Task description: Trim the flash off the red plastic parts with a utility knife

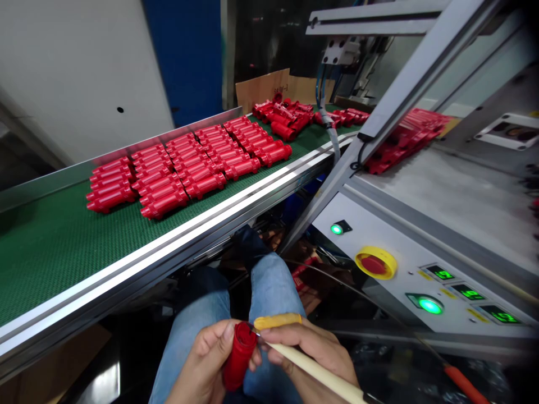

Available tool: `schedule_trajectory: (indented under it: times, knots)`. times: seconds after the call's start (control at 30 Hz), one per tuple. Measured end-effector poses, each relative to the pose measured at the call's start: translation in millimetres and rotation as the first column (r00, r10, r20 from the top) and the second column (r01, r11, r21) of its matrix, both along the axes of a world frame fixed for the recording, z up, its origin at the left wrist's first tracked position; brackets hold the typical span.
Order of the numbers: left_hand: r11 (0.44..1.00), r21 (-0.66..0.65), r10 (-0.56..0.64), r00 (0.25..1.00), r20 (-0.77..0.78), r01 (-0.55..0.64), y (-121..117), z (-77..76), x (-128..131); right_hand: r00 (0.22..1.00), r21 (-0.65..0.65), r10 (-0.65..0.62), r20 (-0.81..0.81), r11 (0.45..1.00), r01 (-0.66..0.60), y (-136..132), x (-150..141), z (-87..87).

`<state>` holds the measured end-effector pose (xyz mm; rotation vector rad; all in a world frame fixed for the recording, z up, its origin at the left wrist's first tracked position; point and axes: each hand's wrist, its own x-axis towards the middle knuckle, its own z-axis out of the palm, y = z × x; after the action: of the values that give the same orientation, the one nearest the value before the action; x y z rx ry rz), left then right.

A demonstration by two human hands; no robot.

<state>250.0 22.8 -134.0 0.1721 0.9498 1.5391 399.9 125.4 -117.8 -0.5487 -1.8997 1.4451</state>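
Light blue denim jeans [273, 286], with left hand [206, 359] and right hand [311, 353] bare.

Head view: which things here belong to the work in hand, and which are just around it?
Work in hand:
left hand, holding a red part
right hand, holding a cream-handled tool and a yellow piece

Around it:
green conveyor belt
rows of red parts
emergency stop
control panel
cardboard

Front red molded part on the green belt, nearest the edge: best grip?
Close around the thick barrel of the red molded part, from above on the near side of the green conveyor belt. It lies on its side with open belt in front, while the next part sits tight behind it.
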Motion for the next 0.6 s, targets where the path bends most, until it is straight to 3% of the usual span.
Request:
schedule_trajectory:
  times: [0.07, 0.27, 0.43, 0.6]
  knots:
    - [0.998, -0.026, 0.053, 0.999, -0.005, -0.053, 0, 1.7, 2, 1.000, 0.005, -0.028, -0.003, 1.000, 0.028, -2, -1, 3.1]
    - [0.983, -0.030, 0.179, 0.982, -0.053, -0.181, -1, 6.7, 5, 0.990, 0.178, -0.096, 0.108, 0.981, 0.075, -5, 1, 13.4]
    - [0.962, 0.033, 0.273, 0.957, -0.095, -0.271, -1, -4.3, 5, 0.961, 0.156, -0.243, 0.128, 0.962, 0.223, -18, -1, 10.7]
    - [0.942, 0.089, 0.336, 0.926, -0.171, -0.325, 3, -13.1, 6, 0.949, 0.185, -0.260, 0.178, 0.956, 0.227, -29, 1, 2.8]
